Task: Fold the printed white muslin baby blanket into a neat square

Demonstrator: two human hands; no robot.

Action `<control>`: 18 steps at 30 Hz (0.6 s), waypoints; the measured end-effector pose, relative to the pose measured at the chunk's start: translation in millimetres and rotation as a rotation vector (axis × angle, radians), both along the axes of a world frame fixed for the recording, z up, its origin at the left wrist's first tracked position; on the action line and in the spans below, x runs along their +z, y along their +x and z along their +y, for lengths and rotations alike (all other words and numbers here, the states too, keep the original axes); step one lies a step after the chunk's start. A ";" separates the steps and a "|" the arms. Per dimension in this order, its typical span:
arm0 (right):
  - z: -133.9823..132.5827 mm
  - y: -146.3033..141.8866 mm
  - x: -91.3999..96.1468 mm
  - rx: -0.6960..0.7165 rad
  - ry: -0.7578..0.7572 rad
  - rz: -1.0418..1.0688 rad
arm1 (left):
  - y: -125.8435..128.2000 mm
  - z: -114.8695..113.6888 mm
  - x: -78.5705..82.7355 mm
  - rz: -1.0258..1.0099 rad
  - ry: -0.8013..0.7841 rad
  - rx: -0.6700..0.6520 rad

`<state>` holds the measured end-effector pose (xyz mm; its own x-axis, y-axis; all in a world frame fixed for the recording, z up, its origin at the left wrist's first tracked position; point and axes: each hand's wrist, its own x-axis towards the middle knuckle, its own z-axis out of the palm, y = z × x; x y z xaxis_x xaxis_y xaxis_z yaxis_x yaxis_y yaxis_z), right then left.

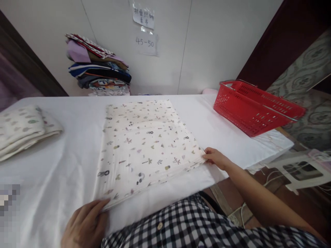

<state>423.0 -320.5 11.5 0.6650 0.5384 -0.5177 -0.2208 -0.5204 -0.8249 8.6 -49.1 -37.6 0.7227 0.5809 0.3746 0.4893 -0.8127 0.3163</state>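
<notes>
A cream cloth [147, 144] printed with small plants and animals lies spread in a folded rectangle on the white-covered table. Its near edge shows several layers. My left hand [86, 222] pinches the near left corner, thumb below and fingers on top. At the near right corner, my right hand [216, 158] grips the layered edge between thumb and fingers. The cloth looks mostly flat, with faint creases across it and along its left side.
A red plastic basket [248, 110] with wire handles stands at the table's right. Another folded printed cloth [26, 125] lies at the left. Folded fabrics [99, 65] are stacked at the back against the wall, below paper signs [146, 44]. Cables [241, 213] hang or lie beneath the right side.
</notes>
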 end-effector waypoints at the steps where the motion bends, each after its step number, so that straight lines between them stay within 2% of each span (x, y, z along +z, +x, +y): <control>1: -0.6 -0.4 -1.0 0.005 0.014 -0.003 | -0.6 1.0 -1.0 0.000 0.023 -0.006; 4: -1.5 -1.7 -2.0 0.021 0.031 -0.016 | -3.2 2.9 -4.9 0.023 0.081 -0.043; 11: -4.6 -3.2 -2.6 0.039 0.033 -0.006 | -7.0 3.8 -11.7 0.058 0.109 -0.024; 14: -6.6 -5.1 -2.4 0.062 0.029 0.004 | -7.4 4.9 -11.9 0.059 0.104 -0.069; 18: -6.6 -8.0 -2.8 0.104 -0.052 -0.145 | -5.9 2.7 -8.9 0.036 0.084 -0.039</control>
